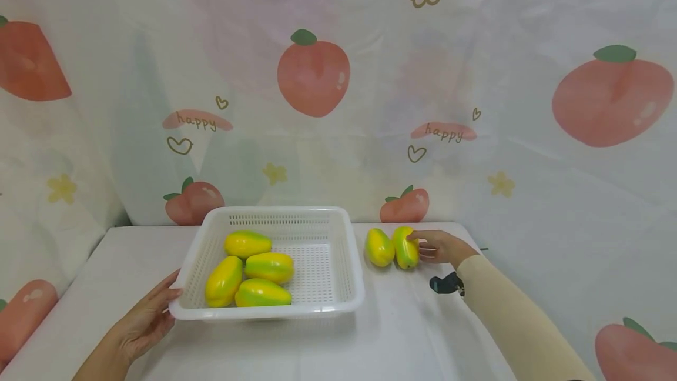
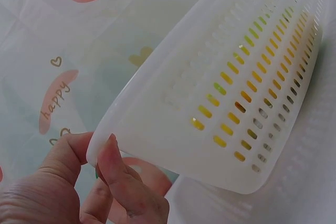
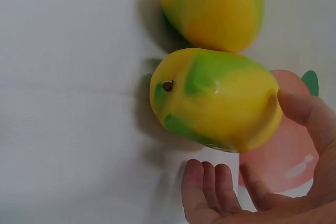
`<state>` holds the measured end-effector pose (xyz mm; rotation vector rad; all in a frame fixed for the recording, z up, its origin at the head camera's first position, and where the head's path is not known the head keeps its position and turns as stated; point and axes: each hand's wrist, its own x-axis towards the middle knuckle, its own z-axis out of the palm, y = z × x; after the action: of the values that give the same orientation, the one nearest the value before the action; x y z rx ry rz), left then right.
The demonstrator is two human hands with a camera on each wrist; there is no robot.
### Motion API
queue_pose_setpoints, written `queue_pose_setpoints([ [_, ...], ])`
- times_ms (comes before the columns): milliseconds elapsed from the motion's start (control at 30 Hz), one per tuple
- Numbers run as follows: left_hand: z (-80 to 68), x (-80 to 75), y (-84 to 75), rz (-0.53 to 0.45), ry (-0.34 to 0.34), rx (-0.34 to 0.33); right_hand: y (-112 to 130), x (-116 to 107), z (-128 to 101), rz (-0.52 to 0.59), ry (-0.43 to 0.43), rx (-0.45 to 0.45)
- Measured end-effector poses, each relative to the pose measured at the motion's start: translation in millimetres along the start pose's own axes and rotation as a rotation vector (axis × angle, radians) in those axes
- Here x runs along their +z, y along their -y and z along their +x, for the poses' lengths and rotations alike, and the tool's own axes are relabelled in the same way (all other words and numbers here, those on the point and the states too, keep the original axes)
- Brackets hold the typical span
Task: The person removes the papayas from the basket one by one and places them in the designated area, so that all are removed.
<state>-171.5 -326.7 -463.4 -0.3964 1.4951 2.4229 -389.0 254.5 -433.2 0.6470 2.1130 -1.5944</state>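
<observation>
A white perforated basket (image 1: pixel 267 312) stands mid-table and holds several yellow-green mangoes (image 1: pixel 262 293). My left hand (image 1: pixel 145 322) holds its front-left corner. In the left wrist view, thumb and forefinger (image 2: pixel 118 169) pinch the basket's rim (image 2: pixel 236 103). Two more mangoes lie on the table right of the basket, a left one (image 1: pixel 379 247) and a right one (image 1: pixel 405 247). My right hand (image 1: pixel 441 249) cups the right one (image 3: pixel 215 100). The thumb (image 3: pixel 299 111) touches its end, and the other fingers (image 3: pixel 207 182) lie spread just short of it. The other mango (image 3: pixel 212 6) sits beyond.
The table (image 1: pixel 402 334) wears a white cloth and ends close behind the two loose mangoes. A peach-print curtain (image 1: pixel 314 75) hangs all around the back and sides. A black wrist camera (image 1: pixel 446 283) sits on my right forearm.
</observation>
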Motion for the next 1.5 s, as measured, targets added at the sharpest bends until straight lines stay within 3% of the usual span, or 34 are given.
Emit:
queue_pose_setpoints([
  [233, -0.7, 1.1, -0.8, -0.01, -0.007, -0.017, 16, -3, -15, -0.125, -0.012, -0.081],
  [567, 0.3, 0.5, -1.3, 0.006, -0.014, -0.021, 39, 18, -50, -0.043, 0.071, -0.241],
  [800, 0.1, 0.9, -0.4, 0.022, -0.001, -0.002, 43, 46, -73, -0.065, 0.193, -0.341],
  [1267, -0.6, 2.9, -2.9, -0.014, -0.022, -0.038, 58, 116, -119, -0.155, 0.265, -0.385],
  [1500, -0.9, 2.6, -2.5, -0.015, -0.012, -0.031, 60, 149, -125, -0.181, 0.331, -0.387],
])
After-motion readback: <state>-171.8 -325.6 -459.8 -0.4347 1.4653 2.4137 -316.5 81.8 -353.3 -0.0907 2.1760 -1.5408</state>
